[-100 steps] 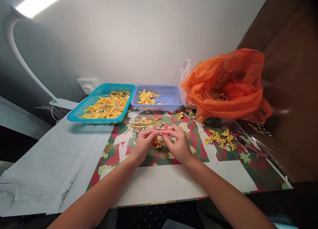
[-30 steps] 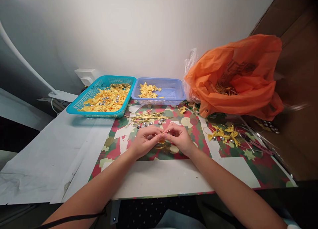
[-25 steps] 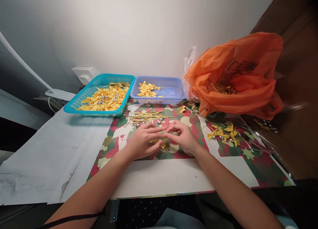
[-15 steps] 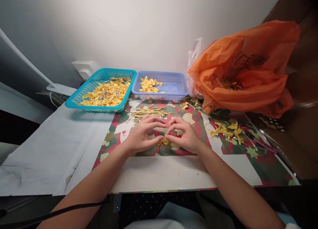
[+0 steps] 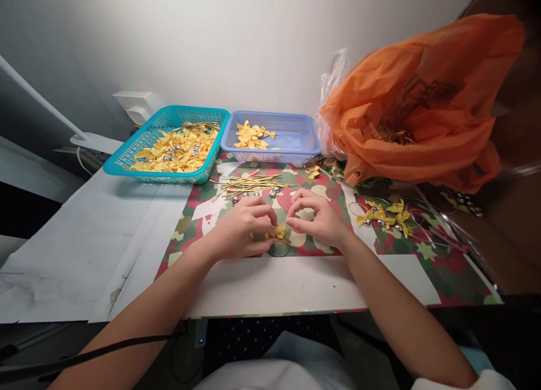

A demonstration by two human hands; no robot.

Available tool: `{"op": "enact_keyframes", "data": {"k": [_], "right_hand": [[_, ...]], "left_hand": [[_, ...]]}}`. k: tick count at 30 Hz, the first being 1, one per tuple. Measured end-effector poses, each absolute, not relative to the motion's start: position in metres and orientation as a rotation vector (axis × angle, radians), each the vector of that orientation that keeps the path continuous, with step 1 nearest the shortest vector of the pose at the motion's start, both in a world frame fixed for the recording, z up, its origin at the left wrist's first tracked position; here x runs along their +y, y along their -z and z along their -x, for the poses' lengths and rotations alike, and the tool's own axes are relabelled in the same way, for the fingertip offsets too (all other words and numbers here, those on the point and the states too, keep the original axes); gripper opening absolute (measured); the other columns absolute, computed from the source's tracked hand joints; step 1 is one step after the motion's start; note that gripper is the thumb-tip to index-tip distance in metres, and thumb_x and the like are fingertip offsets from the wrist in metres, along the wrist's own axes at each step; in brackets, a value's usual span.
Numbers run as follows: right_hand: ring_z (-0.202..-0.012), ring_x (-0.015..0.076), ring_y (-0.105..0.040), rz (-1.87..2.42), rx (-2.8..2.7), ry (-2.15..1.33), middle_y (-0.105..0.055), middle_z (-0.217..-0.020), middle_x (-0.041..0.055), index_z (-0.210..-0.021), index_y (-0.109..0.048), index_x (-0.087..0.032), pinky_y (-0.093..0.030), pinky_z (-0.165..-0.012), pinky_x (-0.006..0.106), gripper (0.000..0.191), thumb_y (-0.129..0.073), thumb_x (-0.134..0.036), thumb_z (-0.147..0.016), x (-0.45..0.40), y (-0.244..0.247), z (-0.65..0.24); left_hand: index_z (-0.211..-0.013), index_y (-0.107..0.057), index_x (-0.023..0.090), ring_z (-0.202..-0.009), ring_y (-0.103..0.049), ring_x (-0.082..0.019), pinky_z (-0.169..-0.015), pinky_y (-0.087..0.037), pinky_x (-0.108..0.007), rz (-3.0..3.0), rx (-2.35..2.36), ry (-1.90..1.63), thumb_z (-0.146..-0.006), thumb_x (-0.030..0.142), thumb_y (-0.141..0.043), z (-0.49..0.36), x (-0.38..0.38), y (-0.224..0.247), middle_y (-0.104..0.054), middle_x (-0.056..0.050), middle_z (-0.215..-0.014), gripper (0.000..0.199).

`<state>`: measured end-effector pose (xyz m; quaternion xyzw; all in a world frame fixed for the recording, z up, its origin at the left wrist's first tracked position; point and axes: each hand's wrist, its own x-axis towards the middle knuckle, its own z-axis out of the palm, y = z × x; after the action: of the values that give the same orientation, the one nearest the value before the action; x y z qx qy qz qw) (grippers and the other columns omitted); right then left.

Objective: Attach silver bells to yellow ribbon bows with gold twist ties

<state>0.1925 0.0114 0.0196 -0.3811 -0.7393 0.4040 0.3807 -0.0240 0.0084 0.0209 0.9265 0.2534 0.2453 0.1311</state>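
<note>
Left hand (image 5: 240,229): fingers curved at small yellow ribbon bow (image 5: 280,231), grip indiscernible. Right hand (image 5: 319,218): thumb and forefinger narrowly spaced, hold unclear. Beyond: straight gold strips (image 5: 253,183).

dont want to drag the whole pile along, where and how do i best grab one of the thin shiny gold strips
Probably pinch the tip jutting furthest right from the thin, shiny gold strips, coming from the right with the bare right hand. The strips lie mostly sideways and overlap in the middle, while that tip sticks out past the others.
</note>
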Motion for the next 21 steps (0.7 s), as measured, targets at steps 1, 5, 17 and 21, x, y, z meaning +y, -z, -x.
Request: {"op": "enact_keyframes", "data": {"k": [1, 5, 17, 21], "right_hand": [[-0.086, 0.0184, -0.053, 0.982, -1.870, -1.029, -0.055, -0.085, 0.0021, -0.067, -0.064, -0.021, -0.042, -0.079, 0.034, 0.010, -0.068, -0.021, -0.075, 0.012, -0.019, -0.193], [-0.084, 0.0176, -0.054, 0.999, -1.810, -1.024, -0.057, -0.081, 0.0015, -0.065, -0.062, -0.021, -0.042, -0.077, 0.032, 0.011, -0.067, -0.020, -0.074, 0.014, -0.018, -0.194], [-0.080, 0.0160, -0.054, 0.973, -1.779, -1.056, -0.060, -0.083, 0.0014, -0.066, -0.062, -0.021, -0.044, -0.075, 0.032, 0.010, -0.068, -0.021, -0.075, 0.012, -0.015, -0.189], [-0.080, 0.0161, -0.054, 0.968, -1.757, -1.040, -0.060, -0.082, 0.0016, -0.068, -0.063, -0.022, -0.045, -0.074, 0.032, 0.010, -0.069, -0.023, -0.076, 0.011, -0.013, -0.185]], "left_hand": [[-0.070, -0.066, 0.023, -0.078, -0.052, -0.019, -0.072, -0.038, -0.035, -2.782, 0.746, -0.690, -0.081, 0.021, -0.062, 0.023, 0.007, -0.022, -0.070, -0.001, -0.088, 0.011], [-0.066, -0.064, 0.023, -0.081, -0.052, -0.022, -0.069, -0.035, -0.036, -3.037, 0.759, -0.598, -0.080, 0.021, -0.061, 0.022, 0.003, -0.022, -0.067, -0.003, -0.088, 0.015], [-0.083, -0.071, 0.022, -0.085, -0.056, -0.020, -0.079, -0.043, -0.036, -2.443, 1.097, -0.867, -0.081, 0.031, -0.069, 0.024, 0.005, -0.031, -0.064, -0.003, -0.086, 0.009], [-0.074, -0.073, 0.022, -0.080, -0.054, -0.019, -0.076, -0.044, -0.035, -2.340, 1.055, -0.726, -0.080, 0.032, -0.070, 0.015, 0.013, -0.029, -0.059, -0.001, -0.078, 0.011]]}}
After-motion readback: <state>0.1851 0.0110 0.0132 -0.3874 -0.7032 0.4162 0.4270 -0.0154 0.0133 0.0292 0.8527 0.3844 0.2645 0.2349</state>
